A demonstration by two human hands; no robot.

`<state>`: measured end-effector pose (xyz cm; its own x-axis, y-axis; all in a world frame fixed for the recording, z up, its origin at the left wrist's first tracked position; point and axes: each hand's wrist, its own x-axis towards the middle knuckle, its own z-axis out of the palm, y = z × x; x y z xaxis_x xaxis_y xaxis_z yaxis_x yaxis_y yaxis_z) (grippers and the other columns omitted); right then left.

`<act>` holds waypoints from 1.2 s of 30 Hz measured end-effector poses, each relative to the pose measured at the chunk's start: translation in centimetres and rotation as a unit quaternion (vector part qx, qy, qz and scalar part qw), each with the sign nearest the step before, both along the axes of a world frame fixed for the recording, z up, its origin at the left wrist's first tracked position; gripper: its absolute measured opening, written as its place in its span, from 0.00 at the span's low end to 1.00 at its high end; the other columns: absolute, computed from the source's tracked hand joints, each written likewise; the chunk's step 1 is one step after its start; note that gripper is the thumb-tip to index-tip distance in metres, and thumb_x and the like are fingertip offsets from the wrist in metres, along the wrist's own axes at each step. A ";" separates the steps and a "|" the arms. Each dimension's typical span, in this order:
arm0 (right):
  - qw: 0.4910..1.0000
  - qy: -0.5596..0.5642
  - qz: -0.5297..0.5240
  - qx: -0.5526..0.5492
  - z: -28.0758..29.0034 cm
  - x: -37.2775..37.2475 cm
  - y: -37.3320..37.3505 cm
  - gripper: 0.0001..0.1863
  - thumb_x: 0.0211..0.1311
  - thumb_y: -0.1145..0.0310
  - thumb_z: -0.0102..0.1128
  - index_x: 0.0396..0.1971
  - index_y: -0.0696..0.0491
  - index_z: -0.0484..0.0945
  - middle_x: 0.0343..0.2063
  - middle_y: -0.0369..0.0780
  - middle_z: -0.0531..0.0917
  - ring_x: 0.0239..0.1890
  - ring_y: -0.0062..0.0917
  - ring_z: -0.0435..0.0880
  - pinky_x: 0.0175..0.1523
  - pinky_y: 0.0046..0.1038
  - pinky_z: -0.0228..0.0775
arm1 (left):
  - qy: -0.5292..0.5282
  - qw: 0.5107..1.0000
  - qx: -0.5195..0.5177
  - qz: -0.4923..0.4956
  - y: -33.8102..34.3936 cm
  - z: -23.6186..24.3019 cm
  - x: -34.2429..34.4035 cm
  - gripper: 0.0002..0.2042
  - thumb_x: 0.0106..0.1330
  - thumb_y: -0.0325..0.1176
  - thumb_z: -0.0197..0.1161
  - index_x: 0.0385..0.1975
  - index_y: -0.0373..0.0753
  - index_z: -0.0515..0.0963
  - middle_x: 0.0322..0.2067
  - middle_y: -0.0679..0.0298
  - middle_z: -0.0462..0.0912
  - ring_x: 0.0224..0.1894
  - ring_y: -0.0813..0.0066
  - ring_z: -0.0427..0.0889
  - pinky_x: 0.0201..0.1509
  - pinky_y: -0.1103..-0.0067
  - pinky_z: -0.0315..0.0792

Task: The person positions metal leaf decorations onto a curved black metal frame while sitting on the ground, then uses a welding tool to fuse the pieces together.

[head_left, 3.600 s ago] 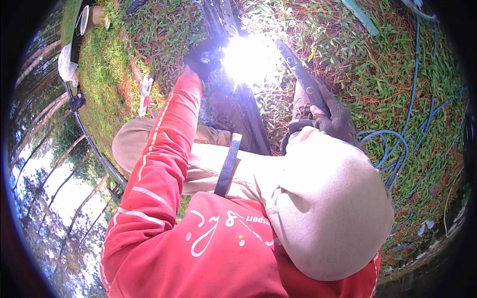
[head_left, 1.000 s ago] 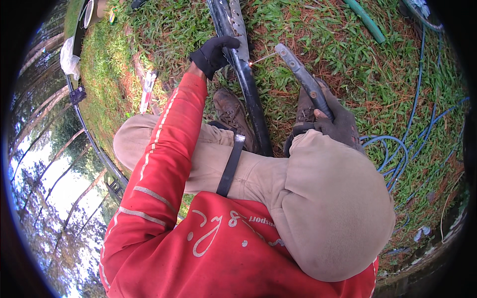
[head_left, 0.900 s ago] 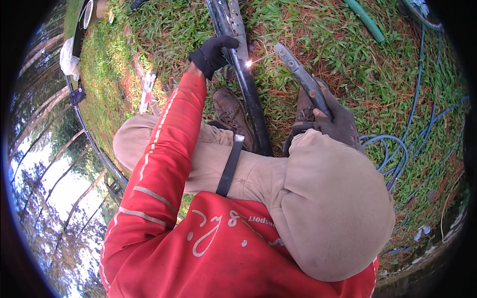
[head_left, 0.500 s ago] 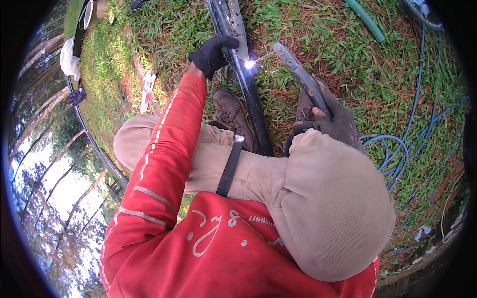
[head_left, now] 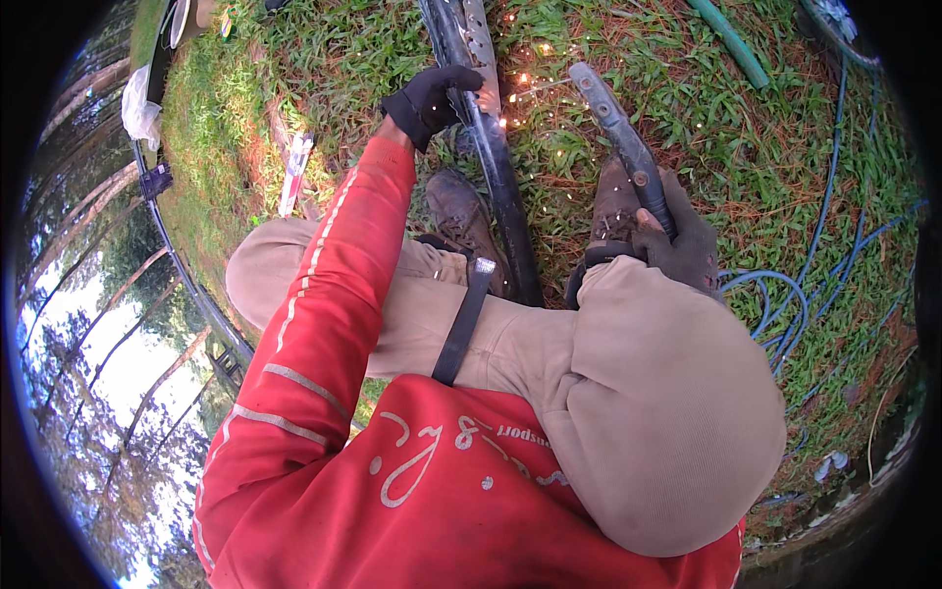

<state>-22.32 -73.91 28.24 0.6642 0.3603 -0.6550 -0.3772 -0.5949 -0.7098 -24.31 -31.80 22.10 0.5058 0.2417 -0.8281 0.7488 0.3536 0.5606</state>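
My left hand (head_left: 427,103), in a black glove, is closed round a long black metal bar (head_left: 510,216), beside a perforated grey metal strip (head_left: 476,34) at its upper part. My right hand (head_left: 677,245), in a dark grey glove, grips a long welding electrode holder (head_left: 618,128). A thin rod (head_left: 540,89) juts from the holder's head toward the strip and bar; its exact contact is unclear. Orange sparks (head_left: 523,79) scatter around that spot. My boots (head_left: 456,211) rest either side of the bar on grass.
Blue hoses (head_left: 790,294) lie coiled on the right. A green pipe (head_left: 731,44) lies at top right. A red and white packet (head_left: 295,172) is on the grass at left. A white plastic bag (head_left: 140,108) and a curved black rail (head_left: 201,294) sit at far left, with trees beyond.
The blue-white glow at the rod's tip has given way to scattered orange sparks. The holder and my right hand have moved up and rightward; my left hand has shifted slightly up and rightward.
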 end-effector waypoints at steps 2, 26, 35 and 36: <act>0.994 -0.100 0.014 0.031 -0.7 -0.4 -0.1 0.34 0.71 0.67 0.71 0.76 0.51 0.75 0.44 0.53 0.92 0.47 0.41 0.95 0.54 0.36 0.83 | -0.056 0.984 -0.169 -0.003 2.3 -2.3 -0.5 0.17 0.72 0.34 0.67 0.52 0.27 0.85 0.48 0.51 0.91 0.49 0.55 0.92 0.59 0.59 0.88; 0.996 -0.033 0.078 -0.017 0.9 0.9 0.8 0.38 0.65 0.72 0.72 0.76 0.49 0.75 0.33 0.51 0.88 0.33 0.34 0.86 0.47 0.31 0.79 | -0.054 0.990 -0.131 0.007 2.7 -3.6 -1.1 0.15 0.73 0.35 0.68 0.52 0.30 0.86 0.46 0.54 0.91 0.50 0.59 0.92 0.60 0.65 0.88; 0.996 -0.022 0.089 -0.022 1.0 1.1 0.7 0.38 0.65 0.69 0.72 0.76 0.48 0.75 0.35 0.52 0.89 0.34 0.38 0.88 0.47 0.35 0.80 | -0.168 0.977 -0.033 -0.126 2.4 -2.4 -2.9 0.21 0.76 0.44 0.73 0.61 0.37 0.84 0.55 0.62 0.88 0.52 0.72 0.89 0.59 0.70 0.86; 0.996 -0.022 0.089 -0.023 1.1 1.1 0.8 0.38 0.65 0.69 0.72 0.76 0.48 0.75 0.35 0.52 0.89 0.34 0.38 0.88 0.47 0.35 0.80 | -0.176 0.975 -0.023 -0.135 2.4 -2.5 -2.9 0.22 0.76 0.44 0.72 0.62 0.38 0.84 0.55 0.62 0.88 0.52 0.73 0.88 0.59 0.70 0.86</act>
